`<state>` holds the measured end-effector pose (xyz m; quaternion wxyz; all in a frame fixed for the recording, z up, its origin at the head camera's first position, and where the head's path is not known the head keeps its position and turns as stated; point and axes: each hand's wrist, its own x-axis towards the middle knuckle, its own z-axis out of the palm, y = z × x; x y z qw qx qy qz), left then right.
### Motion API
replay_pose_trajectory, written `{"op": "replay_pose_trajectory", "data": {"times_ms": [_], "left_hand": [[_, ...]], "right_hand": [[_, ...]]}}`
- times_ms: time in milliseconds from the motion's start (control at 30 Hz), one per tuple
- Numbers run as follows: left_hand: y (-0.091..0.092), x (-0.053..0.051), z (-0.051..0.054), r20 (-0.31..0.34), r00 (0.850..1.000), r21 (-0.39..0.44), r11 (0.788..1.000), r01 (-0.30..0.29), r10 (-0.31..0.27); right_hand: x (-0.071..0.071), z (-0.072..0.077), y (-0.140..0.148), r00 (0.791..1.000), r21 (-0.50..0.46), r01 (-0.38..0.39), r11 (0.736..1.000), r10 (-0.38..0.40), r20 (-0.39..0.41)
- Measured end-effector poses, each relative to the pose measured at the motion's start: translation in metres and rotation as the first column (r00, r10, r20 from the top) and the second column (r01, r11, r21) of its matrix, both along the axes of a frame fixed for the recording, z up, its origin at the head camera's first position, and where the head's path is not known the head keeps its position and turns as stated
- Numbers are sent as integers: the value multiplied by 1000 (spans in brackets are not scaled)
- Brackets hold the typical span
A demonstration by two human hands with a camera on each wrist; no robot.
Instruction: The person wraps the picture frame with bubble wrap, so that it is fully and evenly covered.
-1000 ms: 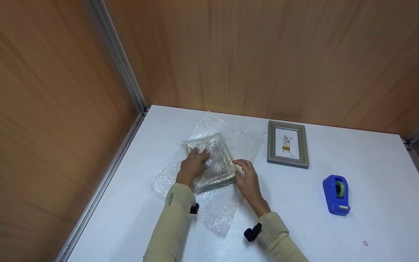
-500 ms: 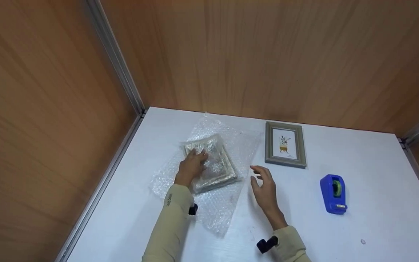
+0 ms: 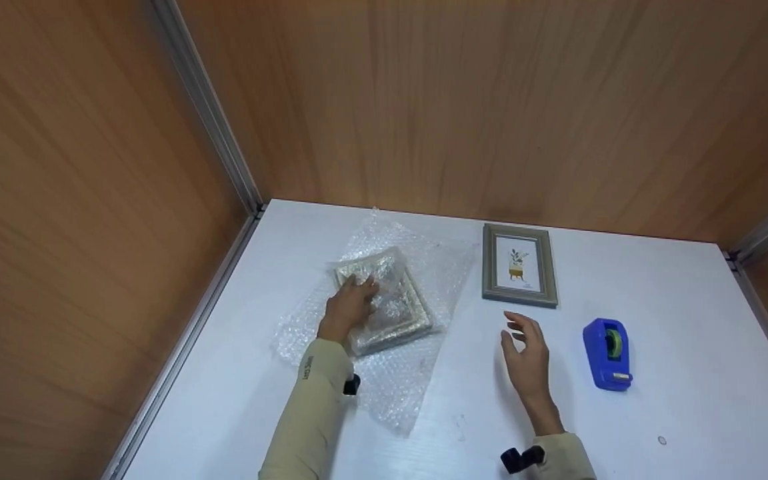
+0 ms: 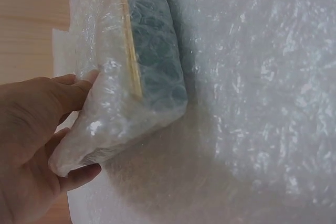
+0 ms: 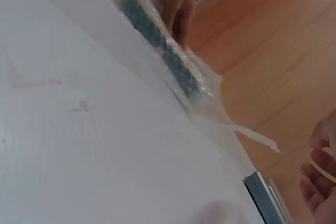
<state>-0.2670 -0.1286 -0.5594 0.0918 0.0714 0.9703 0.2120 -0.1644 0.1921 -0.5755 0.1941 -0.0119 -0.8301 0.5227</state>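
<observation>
A picture frame (image 3: 394,320) wrapped in bubble wrap lies at an angle on a larger bubble wrap sheet (image 3: 397,393). My left hand (image 3: 347,308) rests on its upper face, fingers spread over the wrap. The left wrist view shows the hand (image 4: 37,135) against a loose fold of bubble wrap (image 4: 100,103), the frame's green-grey side visible through it. My right hand (image 3: 527,360) is right of the wrap, over the table, its fingers loosely bent and holding nothing. Ahead of it lies an unwrapped picture frame (image 3: 519,265) with a plant print; to its right stands a blue tape dispenser (image 3: 607,353).
The white table (image 3: 224,380) meets a wooden panel (image 3: 457,113) at the back and another panel (image 3: 77,233) on the left, with a metal rail (image 3: 207,107) at the corner. A small mark (image 3: 662,440) shows near the front right.
My right hand has come off the wrapped frame's right edge and moved right, towards the tape dispenser. My left hand has stayed on the wrapped frame.
</observation>
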Motion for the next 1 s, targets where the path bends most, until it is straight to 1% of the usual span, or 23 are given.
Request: {"op": "replay_pose_trajectory", "data": {"times_ms": [100, 267, 433, 567, 667, 700, 733, 833, 900, 933, 1000], "left_hand": [[-1, -1, 1, 11, 1000, -10, 1000, 14, -14], [-1, -1, 2, 45, 999, 14, 1000, 1, -2], [-1, -3, 0, 29, 1000, 1, 1000, 6, -6], [-1, -3, 1, 30, 1000, 10, 1000, 6, -6], [-1, -3, 0, 42, 999, 25, 1000, -6, 4], [-3, -4, -5, 25, 1000, 25, 1000, 1, -1], [-3, -5, -5, 21, 1000, 22, 1000, 2, -3], [-3, -4, -5, 10, 1000, 15, 1000, 4, -4], [-3, -4, -5, 1, 1000, 10, 1000, 8, -8], [-2, -2, 0, 13, 1000, 9, 1000, 3, -3], [-1, -1, 0, 9, 1000, 6, 1000, 4, -4]], "right_hand": [[4, -2, 9, 1000, 4, 18, 1000, -18, -5], [13, -3, 23, 998, 20, 59, 998, -60, 15], [20, -1, 38, 994, 21, 99, 995, -100, 36], [25, 0, 49, 990, 40, 129, 991, -131, 45], [28, 1, 58, 987, 48, 151, 987, -153, 44], [29, 1, 61, 986, 48, 158, 986, -161, 43], [31, 1, 64, 985, 48, 167, 985, -169, 43], [36, 3, 76, 975, 56, 211, 976, -214, 56], [39, 6, 84, 962, 77, 259, 963, -264, 71], [40, 7, 89, 954, 88, 281, 956, -288, 81], [42, 8, 99, 936, 104, 329, 939, -338, 94]]}}
